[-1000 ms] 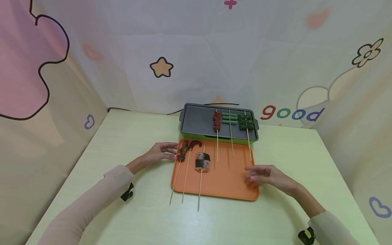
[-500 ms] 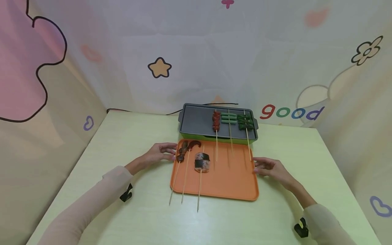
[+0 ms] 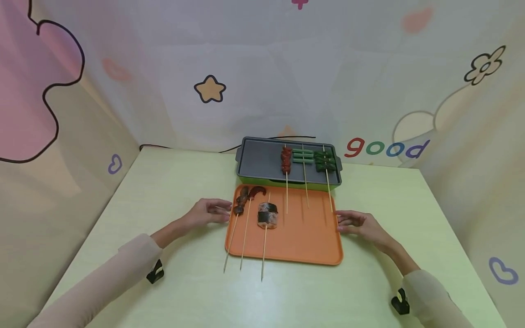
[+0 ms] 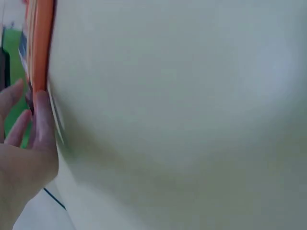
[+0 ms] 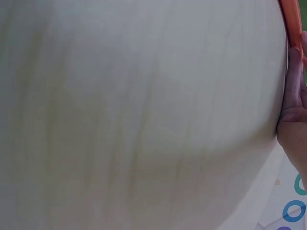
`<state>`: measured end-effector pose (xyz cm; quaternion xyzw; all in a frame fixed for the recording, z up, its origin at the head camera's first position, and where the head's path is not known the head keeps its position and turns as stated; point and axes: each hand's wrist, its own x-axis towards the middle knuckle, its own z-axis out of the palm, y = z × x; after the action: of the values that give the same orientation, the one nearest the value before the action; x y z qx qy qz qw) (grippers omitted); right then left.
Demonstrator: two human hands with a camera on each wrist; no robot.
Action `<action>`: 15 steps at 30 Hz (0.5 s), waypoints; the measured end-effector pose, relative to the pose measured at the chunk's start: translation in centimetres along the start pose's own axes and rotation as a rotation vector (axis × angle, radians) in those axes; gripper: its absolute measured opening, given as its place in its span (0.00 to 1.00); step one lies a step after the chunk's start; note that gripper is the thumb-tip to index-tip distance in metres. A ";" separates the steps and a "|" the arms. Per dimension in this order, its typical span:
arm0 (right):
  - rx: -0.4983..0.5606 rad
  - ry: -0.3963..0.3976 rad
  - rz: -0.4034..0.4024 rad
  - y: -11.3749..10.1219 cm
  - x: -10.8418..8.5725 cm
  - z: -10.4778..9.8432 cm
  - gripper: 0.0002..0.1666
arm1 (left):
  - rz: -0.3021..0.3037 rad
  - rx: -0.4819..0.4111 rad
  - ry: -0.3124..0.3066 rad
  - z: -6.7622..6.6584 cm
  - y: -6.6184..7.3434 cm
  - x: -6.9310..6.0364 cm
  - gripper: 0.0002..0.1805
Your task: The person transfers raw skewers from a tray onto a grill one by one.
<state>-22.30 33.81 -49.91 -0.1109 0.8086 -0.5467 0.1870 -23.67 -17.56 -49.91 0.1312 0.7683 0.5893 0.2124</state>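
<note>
An orange tray (image 3: 303,243) lies on the table in front of a grill. My left hand (image 3: 205,213) is at the tray's left edge; in the left wrist view one digit (image 4: 44,115) meets the rim, with the other fingers loosely extended. At the opposite edge, my right hand (image 3: 366,227) touches the rim with relaxed fingers. On the tray's left part are three skewers: one with dark brown pieces (image 3: 241,200), one with a curved dark red piece (image 3: 257,190), and one with a black-banded pale roll (image 3: 267,215). Their sticks jut over the front edge.
The grill (image 3: 258,157) has a grey plate and green base. It bears a red meat skewer (image 3: 285,160), a green stalk skewer (image 3: 302,156) and a dark green leafy skewer (image 3: 325,161); their sticks overhang the tray. A printed curtain (image 3: 262,82) surrounds the table (image 3: 184,282).
My right hand has moved from over the tray's right part to its right edge. My left hand has drawn slightly left and down. The skewers keep their places on tray and grill.
</note>
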 end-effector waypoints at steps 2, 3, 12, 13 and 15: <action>0.004 -0.001 -0.003 -0.1 -0.1 0.0 0.36 | -0.017 0.006 -0.006 0.6 -0.1 -1.0 0.26; 0.004 -0.001 -0.003 -0.2 -0.1 0.1 0.36 | -0.029 0.007 -0.010 0.8 -0.2 -1.5 0.25; 0.011 0.021 0.000 -0.3 -0.2 0.3 0.35 | -0.088 -0.102 -0.063 2.8 -0.7 -5.8 0.26; 0.010 0.021 0.001 -0.3 -0.2 0.3 0.35 | -0.089 -0.113 -0.065 3.0 -0.6 -6.2 0.26; 0.015 0.026 0.003 -0.3 -0.2 0.4 0.35 | -0.092 -0.142 -0.067 3.4 -0.5 -6.9 0.27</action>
<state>-22.01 33.48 -49.75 -0.1011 0.8071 -0.5538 0.1780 -15.94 -17.96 -49.90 0.1002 0.7224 0.6271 0.2736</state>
